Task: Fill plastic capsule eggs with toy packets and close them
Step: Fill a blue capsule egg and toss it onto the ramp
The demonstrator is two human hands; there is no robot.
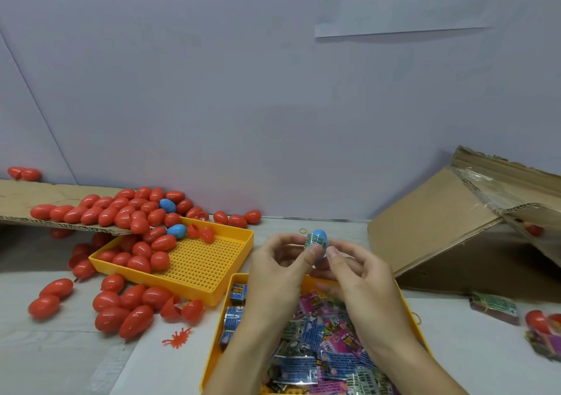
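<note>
Head camera looks down on both hands meeting over the counter (303,227), and between them sits a blue capsule egg (319,237) with a folded toy packet (315,243) pressed against its front. Left hand (279,268) has thumb and fingers curled in, the thumb tip pinching the packet and egg from the left. Right hand (361,276) mirrors it, thumb tip on the right side of the egg, fingers curled under. Whether the egg is shut or only one half is in play, I cannot tell; the packet covers the seam.

Directly below the hands lies a yellow tray (223,331) heaped with more toy packets (303,364), blue, pink and silver. Up to the left, a second yellow perforated tray (197,268) carries a bunch of red eggs (142,255) in its far corner, plus one blue egg (176,230) and an opened red shell (202,233). More red eggs spill across a cardboard sheet (18,197) behind it, another blue egg (167,205) among them, and a cluster lies loose on the counter near the left edge (121,303). A small red splat-shaped toy (177,337) lies just beside the packet tray. A cardboard box (449,227) sits tipped over on the right.
</note>
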